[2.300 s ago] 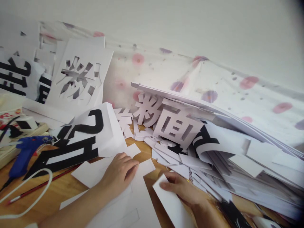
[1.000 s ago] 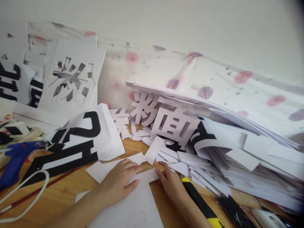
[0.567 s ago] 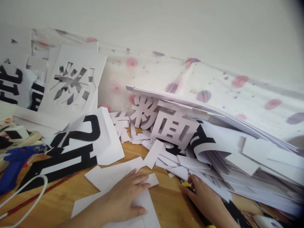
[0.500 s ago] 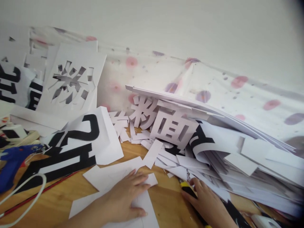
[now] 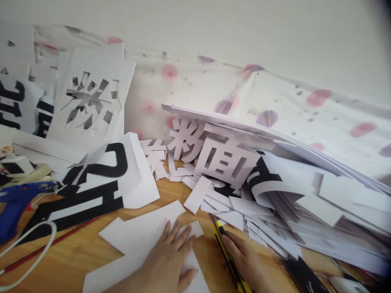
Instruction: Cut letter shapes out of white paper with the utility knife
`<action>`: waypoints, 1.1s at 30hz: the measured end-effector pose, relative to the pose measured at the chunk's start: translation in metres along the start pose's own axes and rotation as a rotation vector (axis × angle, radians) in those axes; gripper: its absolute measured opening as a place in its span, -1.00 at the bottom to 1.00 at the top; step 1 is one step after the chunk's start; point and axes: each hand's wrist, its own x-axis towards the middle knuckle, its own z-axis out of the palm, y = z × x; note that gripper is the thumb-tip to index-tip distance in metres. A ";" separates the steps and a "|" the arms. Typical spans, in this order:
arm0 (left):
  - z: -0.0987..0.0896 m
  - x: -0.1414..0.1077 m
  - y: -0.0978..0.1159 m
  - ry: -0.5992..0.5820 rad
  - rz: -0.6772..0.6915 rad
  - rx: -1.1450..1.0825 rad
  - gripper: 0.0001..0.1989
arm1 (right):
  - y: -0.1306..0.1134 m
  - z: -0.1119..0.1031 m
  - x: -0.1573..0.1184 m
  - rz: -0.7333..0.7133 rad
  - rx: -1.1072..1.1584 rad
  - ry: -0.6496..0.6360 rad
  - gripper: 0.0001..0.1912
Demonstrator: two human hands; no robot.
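My left hand [image 5: 172,254] lies with its fingers spread, pressing on white foam board pieces [image 5: 146,224] at the front of the wooden table. Just to its right, my right hand [image 5: 241,252] is closed around a yellow and black utility knife [image 5: 227,254], whose tip points away from me. Between the hands a strip of bare wood shows. A small white card strip [image 5: 198,194] lies beyond them, before a cut-out white character [image 5: 226,158] that leans at the back.
A blue glue gun [image 5: 15,207] with a white cord [image 5: 50,248] lies at the left. Printed black letters [image 5: 104,171] lie near it. Stacked white sheets and offcuts [image 5: 320,232] fill the right. A flower-patterned sheet [image 5: 183,89] covers the lower wall.
My right hand has taken up the utility knife from the table and moved it left, towards my left hand. My left hand stays on the foam board. The view has shifted slightly.
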 end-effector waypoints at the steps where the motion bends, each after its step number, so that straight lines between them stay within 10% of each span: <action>1: 0.001 0.000 0.002 -0.015 -0.020 0.007 -0.39 | 0.002 0.002 0.002 0.017 0.008 -0.018 -0.56; 23: -0.013 -0.006 -0.004 -0.011 -0.078 -0.009 -0.33 | -0.018 0.030 0.003 0.122 0.210 -0.130 -0.49; 33: -0.080 -0.022 -0.020 -0.338 0.054 -0.162 -0.36 | -0.010 0.028 0.004 0.120 0.316 -0.187 -0.58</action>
